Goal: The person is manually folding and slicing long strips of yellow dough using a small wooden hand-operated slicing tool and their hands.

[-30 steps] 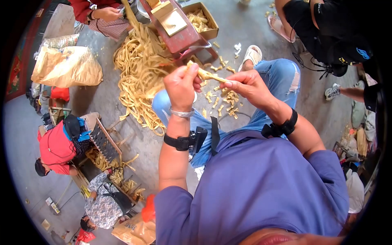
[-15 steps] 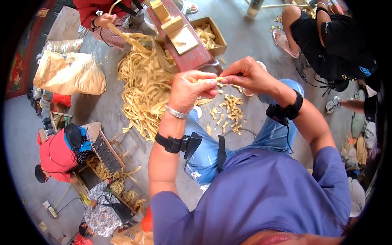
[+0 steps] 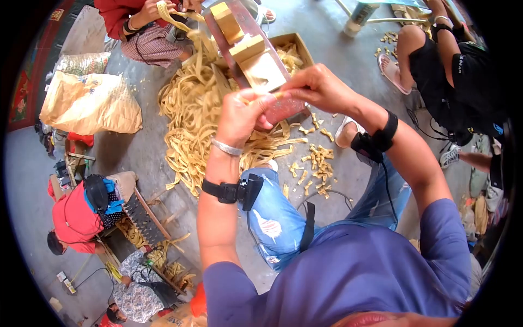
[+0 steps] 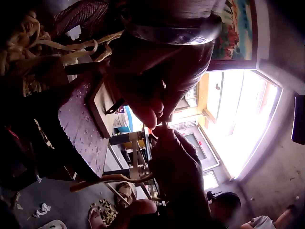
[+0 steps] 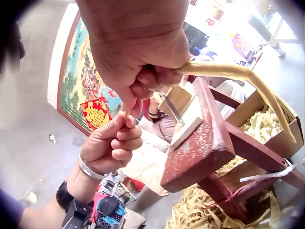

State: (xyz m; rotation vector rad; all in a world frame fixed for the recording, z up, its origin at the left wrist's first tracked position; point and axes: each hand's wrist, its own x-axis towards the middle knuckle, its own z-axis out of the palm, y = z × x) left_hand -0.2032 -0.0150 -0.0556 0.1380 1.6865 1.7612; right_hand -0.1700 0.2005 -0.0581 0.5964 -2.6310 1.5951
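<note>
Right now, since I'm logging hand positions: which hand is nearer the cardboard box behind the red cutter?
Right. In the head view the right hand is raised right beside the cardboard box; the left hand is farther off, toward the pile of strips. Both pinch one tan strip.

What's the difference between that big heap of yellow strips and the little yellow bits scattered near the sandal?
The heap holds long ribbons, tangled and piled up; the bits are short stubs lying loosely apart. The heap spreads mostly left of the red wooden bench; the bits lie to its right, by the sandal. Both are the same pale yellow and rest on the grey floor.
</note>
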